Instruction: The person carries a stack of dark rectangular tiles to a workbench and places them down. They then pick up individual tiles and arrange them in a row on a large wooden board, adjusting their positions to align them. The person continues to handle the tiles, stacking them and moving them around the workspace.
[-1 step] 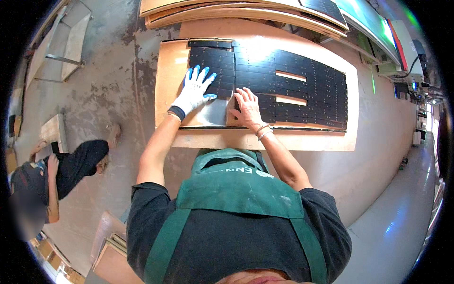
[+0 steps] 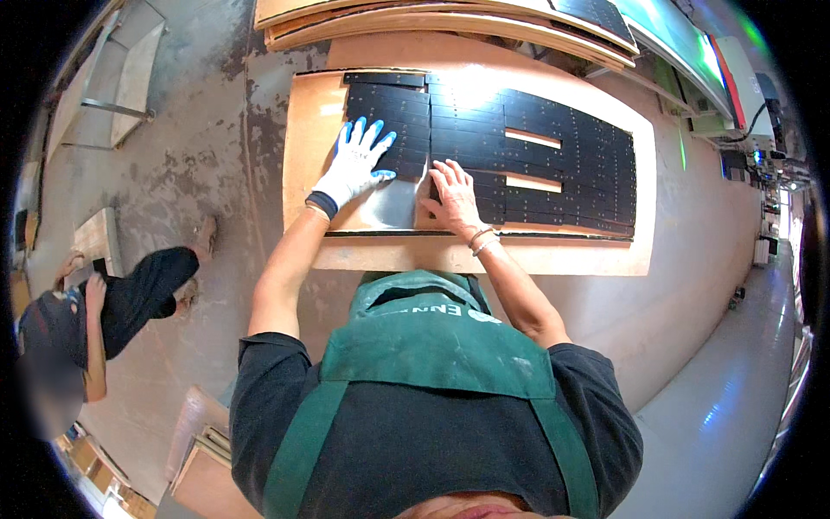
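A wooden board [image 2: 304, 156] lies in front of me, covered with rows of black perforated strips [image 2: 467, 130]. My left hand [image 2: 350, 173], in a white glove with blue fingertips, rests flat on the left strips with its fingers spread. Bare, with bands at the wrist, my right hand [image 2: 454, 199] touches the strips near the middle; its fingers are slightly bent and its thumb stands apart. A smooth grey patch [image 2: 389, 210] shows between the hands at the near edge. Two slots in the strips on the right reveal pale wood.
The board lies on a larger pale tabletop [image 2: 484, 258]. Beyond it are stacked curved boards [image 2: 432, 24]. At far right stands a machine [image 2: 743, 95] with a red edge. To the left a person [image 2: 130, 303] sits low, and a metal-framed stand [image 2: 121, 104] is further off.
The person at left has shifted slightly. My two hands stay in the same places on the strips.
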Action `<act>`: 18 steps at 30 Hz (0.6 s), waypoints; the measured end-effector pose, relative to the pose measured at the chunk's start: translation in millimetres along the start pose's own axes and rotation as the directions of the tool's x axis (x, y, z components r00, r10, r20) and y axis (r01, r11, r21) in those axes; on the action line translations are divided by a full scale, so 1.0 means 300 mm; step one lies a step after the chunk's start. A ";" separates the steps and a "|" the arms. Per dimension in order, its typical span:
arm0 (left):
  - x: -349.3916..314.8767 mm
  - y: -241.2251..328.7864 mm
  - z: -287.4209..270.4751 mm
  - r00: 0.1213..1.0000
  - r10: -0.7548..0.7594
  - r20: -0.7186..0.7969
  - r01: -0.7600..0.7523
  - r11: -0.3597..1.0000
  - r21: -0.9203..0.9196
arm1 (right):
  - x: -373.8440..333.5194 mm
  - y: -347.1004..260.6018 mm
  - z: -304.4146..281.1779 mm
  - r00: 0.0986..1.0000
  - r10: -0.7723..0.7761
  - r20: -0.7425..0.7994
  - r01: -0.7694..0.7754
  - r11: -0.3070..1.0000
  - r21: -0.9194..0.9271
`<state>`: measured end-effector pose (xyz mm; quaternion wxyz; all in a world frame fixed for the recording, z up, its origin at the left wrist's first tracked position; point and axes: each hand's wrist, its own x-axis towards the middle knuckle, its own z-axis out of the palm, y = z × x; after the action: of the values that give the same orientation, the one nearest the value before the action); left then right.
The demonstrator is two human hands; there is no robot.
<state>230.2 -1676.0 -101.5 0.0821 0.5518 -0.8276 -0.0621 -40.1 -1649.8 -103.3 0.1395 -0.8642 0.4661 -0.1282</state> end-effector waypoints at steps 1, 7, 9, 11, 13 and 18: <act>0.006 -0.015 -0.002 1.000 0.028 -0.009 -0.028 1.000 -0.006 | 0.004 0.006 0.005 1.000 0.010 0.003 -0.010 1.000 0.008; -0.021 0.001 0.012 0.998 -0.056 -0.027 0.055 0.997 -0.046 | 0.042 0.030 0.005 0.999 0.042 0.010 -0.042 0.999 0.021; -0.040 0.013 0.022 0.995 -0.092 -0.030 0.090 0.995 -0.050 | 0.112 0.040 -0.001 1.000 0.015 -0.005 -0.015 1.000 0.007; -0.045 0.025 0.017 0.993 -0.115 -0.016 0.114 0.991 -0.066 | 0.207 0.065 0.011 0.999 0.015 -0.041 -0.017 0.998 -0.068; -0.049 0.038 0.020 0.991 -0.132 -0.014 0.131 0.988 -0.077 | 0.320 0.089 0.031 0.999 0.018 -0.048 -0.024 0.991 -0.135; -0.065 0.060 0.018 0.983 -0.183 0.024 0.184 0.981 -0.065 | 0.470 0.080 0.108 0.991 -0.121 0.062 0.131 0.973 -0.193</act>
<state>220.2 -1651.0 -104.5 0.0870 0.6222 -0.7713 -0.1021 27.8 -1777.1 -129.1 0.0569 -0.9044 0.4172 -0.0687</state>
